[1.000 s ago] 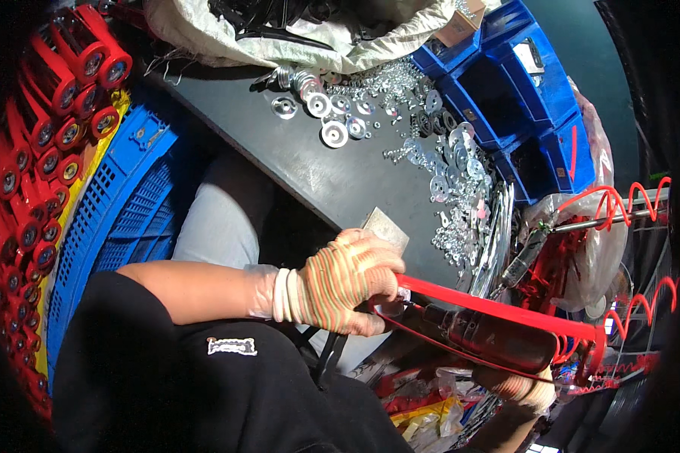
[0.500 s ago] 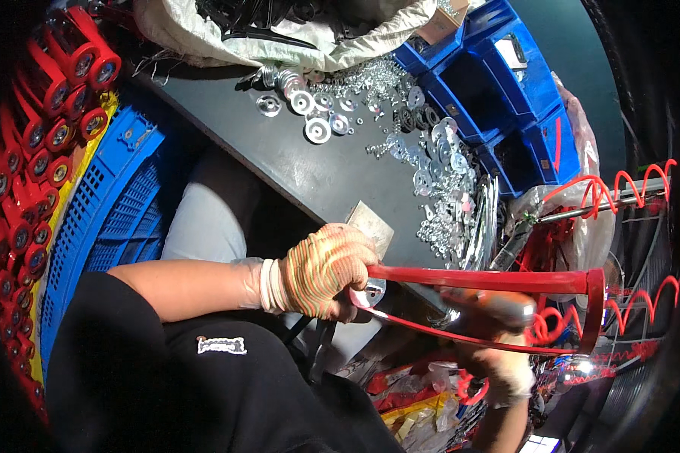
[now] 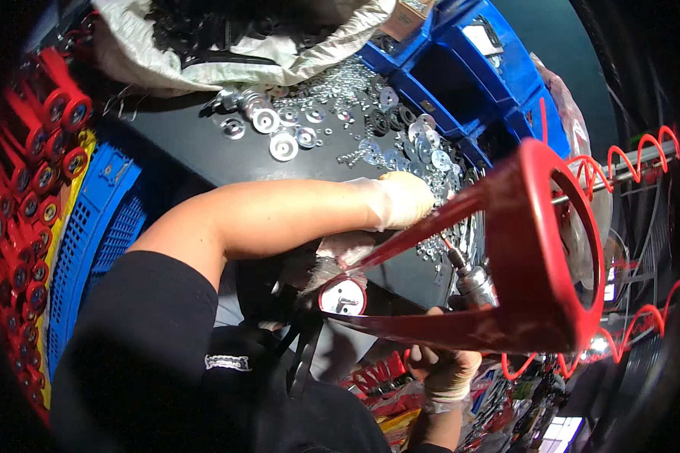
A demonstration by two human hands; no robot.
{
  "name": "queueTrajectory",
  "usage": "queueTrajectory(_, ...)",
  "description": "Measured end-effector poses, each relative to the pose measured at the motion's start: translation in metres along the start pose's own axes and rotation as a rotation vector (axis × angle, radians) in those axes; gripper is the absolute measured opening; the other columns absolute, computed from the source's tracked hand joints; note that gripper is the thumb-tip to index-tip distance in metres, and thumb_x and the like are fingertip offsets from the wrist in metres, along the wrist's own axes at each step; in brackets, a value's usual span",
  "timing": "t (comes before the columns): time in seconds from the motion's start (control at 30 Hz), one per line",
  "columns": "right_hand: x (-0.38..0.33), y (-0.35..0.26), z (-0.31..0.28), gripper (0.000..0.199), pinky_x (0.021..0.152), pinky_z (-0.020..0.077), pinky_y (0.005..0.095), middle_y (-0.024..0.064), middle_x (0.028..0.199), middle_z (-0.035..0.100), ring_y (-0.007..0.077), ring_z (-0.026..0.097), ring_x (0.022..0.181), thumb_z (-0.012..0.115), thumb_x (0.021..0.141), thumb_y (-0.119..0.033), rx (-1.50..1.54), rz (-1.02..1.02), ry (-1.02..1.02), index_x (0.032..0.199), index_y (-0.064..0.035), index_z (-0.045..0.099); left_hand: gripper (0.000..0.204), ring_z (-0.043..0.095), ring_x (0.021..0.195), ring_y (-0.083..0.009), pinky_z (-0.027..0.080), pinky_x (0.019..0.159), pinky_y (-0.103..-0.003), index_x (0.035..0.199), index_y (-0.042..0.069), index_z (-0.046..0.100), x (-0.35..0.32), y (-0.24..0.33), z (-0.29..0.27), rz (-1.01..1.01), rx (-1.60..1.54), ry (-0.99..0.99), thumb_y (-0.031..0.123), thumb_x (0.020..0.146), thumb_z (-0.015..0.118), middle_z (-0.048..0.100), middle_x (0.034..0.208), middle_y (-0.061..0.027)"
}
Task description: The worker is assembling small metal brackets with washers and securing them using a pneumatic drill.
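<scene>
My left hand [image 3: 408, 198], in a knitted glove, reaches over the bench into the loose metal parts [image 3: 423, 162]. Its fingers are hidden from view. A red metal frame [image 3: 517, 249] with two long arms and a wide open end extends to the right, above the bench edge. Where its arms meet, a pale round disc [image 3: 342, 297] shows a bolt end sticking out, beside a metal block [image 3: 345, 247]. My right hand [image 3: 447, 370], also gloved, is closed below the frame around a power screwdriver [image 3: 476, 285]. The frame partly covers the tool, whose bit points up toward the bench.
Blue bins [image 3: 461, 75] stand at the bench's far right. A white sack [image 3: 302, 72] of black parts lies at the back. Red parts with round ends [image 3: 41, 181] are stacked left, beside a blue crate [image 3: 91, 219]. Red coiled hoses [image 3: 619, 162] hang at right.
My left hand has let go of the red frame and moved up and right to the metal parts. The frame has tilted, its wide end rising. My right hand has shifted left with the screwdriver.
</scene>
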State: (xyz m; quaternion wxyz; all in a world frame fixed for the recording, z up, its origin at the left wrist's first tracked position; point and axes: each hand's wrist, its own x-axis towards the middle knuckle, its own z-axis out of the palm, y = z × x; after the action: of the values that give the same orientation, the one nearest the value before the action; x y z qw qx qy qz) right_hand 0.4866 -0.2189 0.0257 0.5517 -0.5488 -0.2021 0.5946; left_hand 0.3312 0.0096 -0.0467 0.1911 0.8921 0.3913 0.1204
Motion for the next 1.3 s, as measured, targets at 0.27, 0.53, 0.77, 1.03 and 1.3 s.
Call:
queueTrajectory(0.27, 0.004, 0.009, 0.023, 0.046, 0.051, 0.0451, 0.0330, 0.0100, 0.084, 0.058, 0.0171, 0.051, 0.056, 0.067, 0.074, -0.028, -0.273, -0.129, -0.180, 0.110, -0.0028, 0.052, 0.027, 0.060, 0.080, -0.0162, 0.051, 0.072, -0.030, 0.109, -0.003, 0.060, -0.045, -0.011, -0.025, -0.009, -1.128, 0.042, 0.011, 0.086, 0.056, 0.062, 0.086, -0.0076)
queueTrajectory(0.53, 0.000, 0.008, 0.026, 0.053, 0.054, 0.0415, 0.0228, 0.0028, 0.067, 0.055, 0.0107, 0.054, 0.059, 0.070, 0.073, -0.038, -0.312, -0.101, -0.270, 0.104, 0.0029, 0.057, 0.022, 0.060, 0.068, -0.0125, 0.049, 0.050, -0.017, 0.104, 0.001, 0.057, -0.112, 0.020, -0.030, -0.138, -2.355, 0.088, 0.012, 0.087, 0.064, 0.059, 0.084, -0.0092)
queueTrajectory(0.77, 0.005, 0.006, 0.008, 0.040, 0.057, 0.0457, 0.0250, 0.0107, 0.094, 0.060, 0.0110, 0.056, 0.066, 0.061, 0.085, -0.020, -0.576, -0.188, -0.540, 0.120, -0.0048, 0.050, 0.021, 0.057, 0.060, -0.0102, 0.046, 0.044, -0.018, 0.099, 0.003, 0.058, -0.122, 0.029, -0.038, -0.156, -2.333, 0.006, 0.018, 0.086, 0.066, 0.059, 0.077, -0.0053)
queueTrajectory(1.03, -0.014, 0.031, 0.003, 0.031, 0.060, 0.0496, 0.0268, 0.0119, 0.093, 0.060, 0.0158, 0.058, 0.073, 0.058, 0.088, -0.013, -0.338, -0.305, -0.383, 0.117, -0.0046, 0.052, 0.089, 0.054, 0.112, -0.0256, 0.047, 0.089, -0.035, 0.141, 0.005, 0.027, -0.121, 0.006, -0.028, 0.032, -2.012, 0.090, 0.050, 0.077, 0.068, 0.048, 0.128, -0.0178)
queueTrajectory(1.3, -0.038, -0.002, -0.019, 0.054, 0.060, 0.0479, 0.0280, 0.0091, 0.088, 0.066, 0.0149, 0.061, 0.068, 0.074, 0.072, -0.037, -0.377, -0.173, -0.142, 0.111, -0.0034, 0.059, 0.059, 0.060, 0.097, -0.0202, 0.043, 0.091, -0.034, 0.111, 0.005, 0.054, -0.187, 0.029, 0.000, 0.319, -0.544, 0.461, 0.045, 0.073, 0.075, 0.062, 0.104, -0.0111)
